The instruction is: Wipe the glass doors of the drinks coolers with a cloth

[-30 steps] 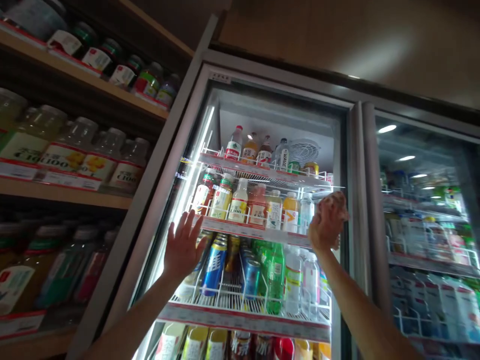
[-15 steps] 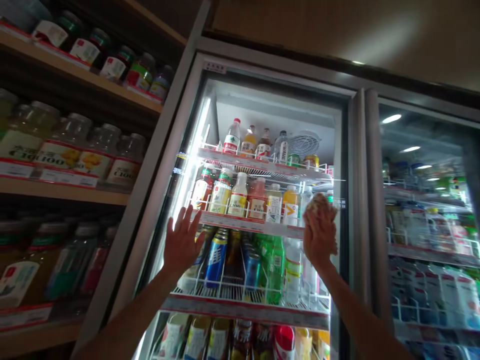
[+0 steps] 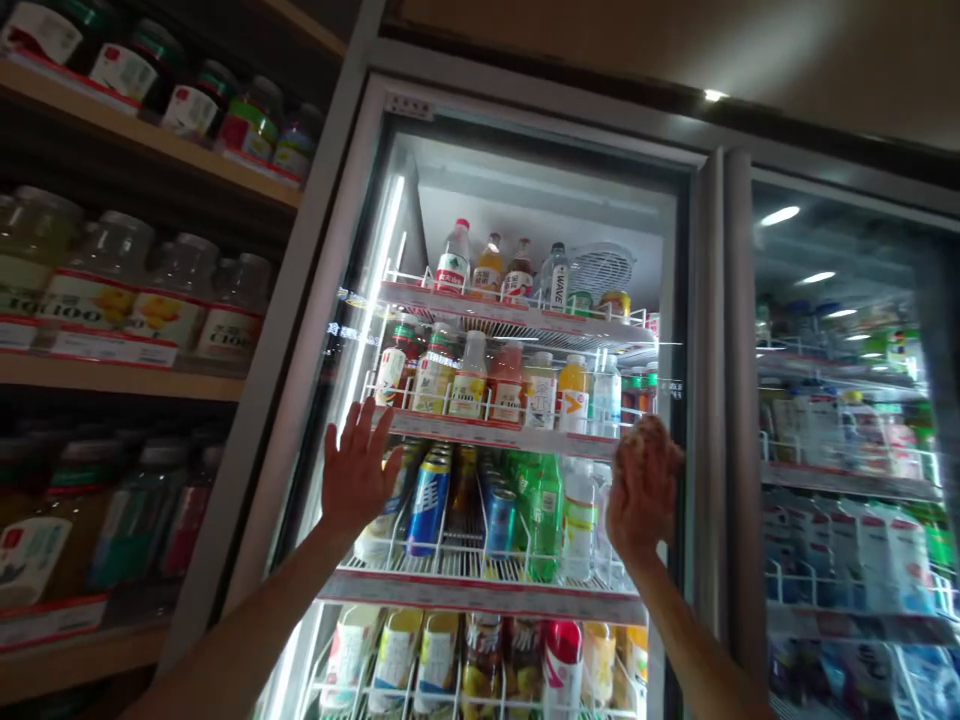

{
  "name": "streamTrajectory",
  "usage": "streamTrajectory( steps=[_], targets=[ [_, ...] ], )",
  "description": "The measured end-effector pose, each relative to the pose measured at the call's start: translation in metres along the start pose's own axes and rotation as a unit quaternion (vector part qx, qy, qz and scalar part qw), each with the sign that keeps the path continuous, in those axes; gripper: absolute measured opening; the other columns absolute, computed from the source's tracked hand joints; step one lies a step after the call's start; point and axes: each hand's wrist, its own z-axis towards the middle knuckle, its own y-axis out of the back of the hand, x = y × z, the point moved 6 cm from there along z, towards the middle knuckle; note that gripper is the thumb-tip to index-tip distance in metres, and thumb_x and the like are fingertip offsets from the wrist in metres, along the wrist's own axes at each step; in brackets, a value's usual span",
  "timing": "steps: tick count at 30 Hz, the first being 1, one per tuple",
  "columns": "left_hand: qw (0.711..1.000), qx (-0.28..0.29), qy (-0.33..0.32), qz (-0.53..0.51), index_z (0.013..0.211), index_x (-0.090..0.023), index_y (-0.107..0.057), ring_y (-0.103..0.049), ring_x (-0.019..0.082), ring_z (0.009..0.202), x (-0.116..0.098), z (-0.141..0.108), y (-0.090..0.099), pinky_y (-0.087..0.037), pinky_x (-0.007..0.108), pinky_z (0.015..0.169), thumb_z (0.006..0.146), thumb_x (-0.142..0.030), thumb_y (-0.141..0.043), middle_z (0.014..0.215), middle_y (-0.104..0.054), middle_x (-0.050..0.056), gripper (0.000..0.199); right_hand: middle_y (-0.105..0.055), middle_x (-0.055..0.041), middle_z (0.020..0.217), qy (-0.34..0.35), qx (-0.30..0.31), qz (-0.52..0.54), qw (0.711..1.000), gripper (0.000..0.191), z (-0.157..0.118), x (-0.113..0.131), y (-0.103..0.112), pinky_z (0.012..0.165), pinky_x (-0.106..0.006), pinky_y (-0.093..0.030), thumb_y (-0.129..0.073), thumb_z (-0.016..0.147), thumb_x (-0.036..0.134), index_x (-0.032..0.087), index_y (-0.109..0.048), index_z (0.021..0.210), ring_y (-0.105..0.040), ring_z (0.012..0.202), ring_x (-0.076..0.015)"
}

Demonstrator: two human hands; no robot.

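Note:
A lit drinks cooler with a closed glass door (image 3: 540, 190) fills the middle of the view. My left hand (image 3: 358, 470) lies against the glass on the left with its fingers spread, holding nothing. On the right side of the same pane, my right hand (image 3: 642, 495) presses a crumpled brownish cloth (image 3: 651, 440) to the glass. The cloth shows above and around the fingers, and its palm side is hidden. Behind the glass stand rows of bottles, among them a green bottle (image 3: 545, 515), and a blue can (image 3: 429, 500).
Wooden shelves (image 3: 120, 375) with bottled drinks stand at the left. A second glass-door cooler (image 3: 847, 480) is on the right, past the metal door frame (image 3: 712, 420). A brown panel (image 3: 600, 50) runs above.
My right hand and the cloth are slightly lower on the glass. My left hand stays spread at about the same place. The view has shifted slightly.

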Motion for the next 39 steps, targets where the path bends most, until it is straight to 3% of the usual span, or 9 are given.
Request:
streamTrajectory(
  steps=[3,10,17,19,23,27,29,34,39],
  targets=[
    [1.0,0.006,0.008,0.001,0.145,-0.025,-0.013,-0.019,0.026,0.14,0.0,0.0,-0.001,-0.015,0.05,0.111,0.091,-0.035,-0.039,0.151,-0.023,0.01,0.061,-0.032,-0.0168,0.146,-0.045,-0.028,-0.005,0.999,0.048,-0.006,-0.006,0.002,0.101,-0.058,-0.03,-0.037,0.09,0.024,0.018,-0.038,0.138,-0.028,0.136,-0.0304],
    [1.0,0.008,0.011,-0.014,0.145,-0.026,-0.013,-0.018,0.025,0.14,0.001,-0.002,-0.001,-0.014,0.049,0.112,0.09,-0.034,-0.041,0.151,-0.021,0.009,0.062,-0.044,-0.0034,0.141,0.157,0.126,0.106,0.974,0.041,-0.071,0.131,0.005,0.109,-0.048,-0.024,-0.041,0.087,0.024,0.03,-0.05,0.127,-0.031,0.135,-0.0234],
    [0.999,0.031,-0.02,-0.01,0.145,-0.025,-0.012,-0.014,0.023,0.141,-0.003,-0.038,0.004,-0.014,0.045,0.114,0.09,-0.029,-0.041,0.152,-0.019,0.008,0.063,-0.037,-0.0128,0.144,0.004,0.032,-0.016,0.999,0.045,-0.059,0.022,0.011,0.103,-0.055,-0.029,-0.039,0.09,0.023,0.023,-0.043,0.134,-0.032,0.134,-0.0287],
    [0.999,0.031,-0.015,-0.009,0.146,-0.024,-0.012,-0.014,0.023,0.141,-0.003,-0.042,0.004,-0.013,0.045,0.114,0.09,-0.03,-0.041,0.151,-0.019,0.009,0.063,-0.034,-0.0145,0.145,-0.04,0.01,-0.009,0.999,0.048,-0.062,0.024,0.009,0.103,-0.055,-0.03,-0.038,0.09,0.024,0.021,-0.038,0.138,-0.03,0.135,-0.0302],
    [0.999,0.035,-0.01,-0.011,0.145,-0.023,-0.015,-0.016,0.023,0.14,-0.002,-0.04,0.003,-0.013,0.045,0.114,0.09,-0.031,-0.041,0.151,-0.021,0.009,0.061,-0.035,-0.0078,0.146,0.08,0.119,0.114,0.983,0.051,-0.099,0.124,0.008,0.109,-0.052,-0.022,-0.04,0.086,0.02,0.024,-0.04,0.137,-0.026,0.137,-0.0263],
    [0.999,0.039,-0.014,-0.014,0.145,-0.024,-0.016,-0.017,0.023,0.14,0.0,-0.039,0.004,-0.015,0.044,0.113,0.089,-0.032,-0.043,0.151,-0.021,0.009,0.062,-0.043,0.004,0.142,0.327,0.234,0.192,0.895,0.044,-0.143,0.197,0.024,0.116,-0.043,-0.007,-0.043,0.085,0.029,0.03,-0.05,0.128,-0.024,0.138,-0.0182],
    [0.999,0.039,-0.012,-0.022,0.145,-0.025,-0.016,-0.017,0.023,0.14,0.0,-0.04,0.005,-0.015,0.044,0.113,0.089,-0.032,-0.043,0.151,-0.022,0.008,0.062,-0.043,0.0076,0.141,0.323,0.216,0.167,0.906,0.042,-0.135,0.174,0.028,0.117,-0.04,-0.008,-0.041,0.086,0.029,0.034,-0.05,0.127,-0.027,0.136,-0.0149],
    [0.997,0.055,0.009,-0.045,0.144,-0.026,-0.019,-0.017,0.023,0.14,0.002,-0.041,0.002,-0.012,0.043,0.114,0.089,-0.034,-0.042,0.151,-0.022,0.006,0.06,-0.018,-0.0064,0.153,0.077,0.116,0.046,0.989,0.056,-0.076,0.061,0.017,0.11,-0.055,-0.014,-0.036,0.088,0.017,0.028,-0.026,0.143,-0.019,0.14,-0.0246],
    [0.997,0.061,0.012,-0.049,0.144,-0.025,-0.021,-0.016,0.023,0.14,0.001,-0.041,0.002,-0.012,0.044,0.114,0.09,-0.035,-0.041,0.151,-0.022,0.007,0.059,-0.024,-0.0057,0.152,0.133,0.168,0.093,0.972,0.057,-0.11,0.113,0.024,0.112,-0.05,-0.017,-0.038,0.087,0.018,0.023,-0.028,0.143,-0.019,0.14,-0.0254]
  ],
)
